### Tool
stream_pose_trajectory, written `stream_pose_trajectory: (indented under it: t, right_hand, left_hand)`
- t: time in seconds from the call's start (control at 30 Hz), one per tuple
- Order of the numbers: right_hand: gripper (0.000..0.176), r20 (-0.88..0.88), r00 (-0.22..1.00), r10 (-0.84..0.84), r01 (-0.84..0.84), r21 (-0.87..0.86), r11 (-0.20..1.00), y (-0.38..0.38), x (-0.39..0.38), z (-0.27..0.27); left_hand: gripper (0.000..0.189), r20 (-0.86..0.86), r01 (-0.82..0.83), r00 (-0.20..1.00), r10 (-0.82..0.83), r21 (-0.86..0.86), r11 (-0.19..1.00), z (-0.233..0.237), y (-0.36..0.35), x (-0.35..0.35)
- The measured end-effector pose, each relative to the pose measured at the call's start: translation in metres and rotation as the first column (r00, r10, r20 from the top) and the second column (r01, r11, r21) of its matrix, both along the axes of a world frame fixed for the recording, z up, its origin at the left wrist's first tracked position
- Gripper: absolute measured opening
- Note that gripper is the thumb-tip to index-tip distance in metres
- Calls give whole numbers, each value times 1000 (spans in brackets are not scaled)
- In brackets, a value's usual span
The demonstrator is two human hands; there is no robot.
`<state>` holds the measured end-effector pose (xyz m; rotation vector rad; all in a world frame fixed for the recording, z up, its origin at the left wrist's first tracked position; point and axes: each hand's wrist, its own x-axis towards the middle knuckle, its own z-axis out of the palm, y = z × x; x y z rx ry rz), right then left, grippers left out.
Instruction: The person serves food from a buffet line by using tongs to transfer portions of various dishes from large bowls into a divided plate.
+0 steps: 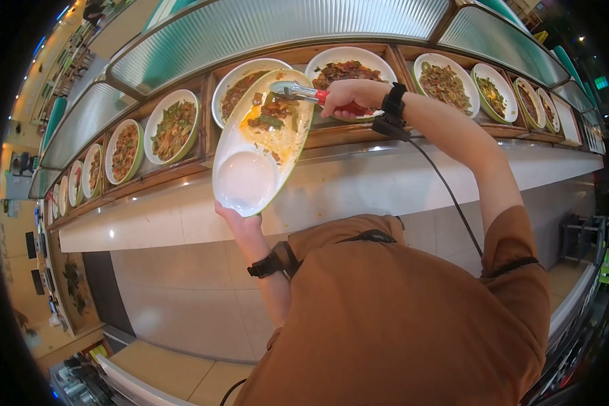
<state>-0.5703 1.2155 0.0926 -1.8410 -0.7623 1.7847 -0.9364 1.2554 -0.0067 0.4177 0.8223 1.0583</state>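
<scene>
My left hand grips the near end of a large oval plate, white with a green edge and a round well at this end. The plate is tilted and partly covers a dish of food behind it. At its far end lie leftover food pieces and a smear of orange sauce. My right hand is closed around the red handles of metal tongs, whose tips are at the food on the plate. Beyond that hand is a dish of dark stir-fried food.
Several more dishes stand in the wooden-framed counter, among them one with green peppers and one with shredded food. Ribbed glass panels rise behind them. A pale ledge runs along the front. A black cable hangs from my right wrist.
</scene>
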Motion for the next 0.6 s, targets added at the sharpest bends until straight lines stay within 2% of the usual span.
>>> stream_pose_trajectory:
  t: [0.03,0.1,0.17,0.3,0.37,0.43,0.53,0.6]
  right_hand:
    - [22,25,1000,7,-7,-1,1000,0,0,0]
    - [22,73,997,22,-22,-5,1000,-2,-2,3]
    - [22,116,992,52,-53,6,999,-7,-4,11]
    - [25,138,988,65,-70,29,997,-9,-3,9]
    - [25,125,991,54,-59,34,998,-10,-1,5]
    - [25,132,990,46,-50,30,998,-11,-2,9]
    - [25,182,981,69,-77,39,996,-11,0,10]
    - [24,229,966,123,-144,78,986,-11,9,0]
  left_hand:
    - [43,29,19,999,-19,4,1000,1,1,-2]
    - [45,-43,48,998,-41,171,984,-12,-1,-6]
    - [48,-56,58,997,-46,237,970,-23,-2,-11]
    - [50,-20,22,1000,-19,163,986,-6,-7,-5]
    - [44,-25,-19,999,20,30,999,5,-6,1]
    - [48,-38,-79,997,73,-195,978,25,-3,11]
    - [48,-44,-80,996,73,-182,980,25,-3,11]
    - [43,9,-6,1000,6,-35,999,5,-4,0]
